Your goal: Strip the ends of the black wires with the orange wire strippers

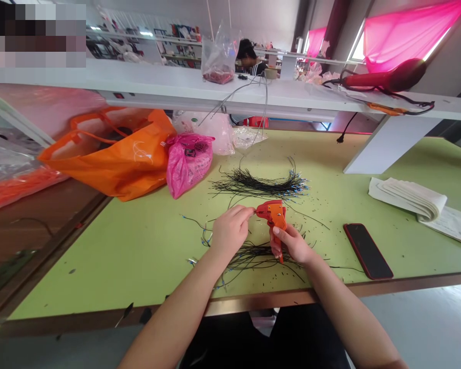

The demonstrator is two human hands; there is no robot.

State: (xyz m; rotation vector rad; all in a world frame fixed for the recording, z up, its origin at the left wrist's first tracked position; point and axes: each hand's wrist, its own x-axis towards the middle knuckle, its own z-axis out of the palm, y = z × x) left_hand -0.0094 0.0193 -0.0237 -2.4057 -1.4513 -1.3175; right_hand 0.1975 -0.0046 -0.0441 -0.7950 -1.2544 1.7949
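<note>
My right hand (292, 243) is wrapped round the handles of a red and orange wire stripper (277, 215), whose jaws point left. At the jaws, my left hand (232, 228) pinches the end of a thin black wire, mostly hidden by the fingers. Beneath both hands lies a loose bundle of black wires (249, 253), some with blue and clear tips at the left. Behind the tool a second bundle of black wires (261, 182) rests on the green table (138, 256), its blue tips towards the right.
At the back left stand an orange bag (138, 159) and a pink plastic bag (190, 161). A black phone (368, 251) and folded papers (411, 197) lie at the right. A white shelf (157, 82) crosses the back, with a red hair dryer (388, 79). Beyond it sits a person (248, 59).
</note>
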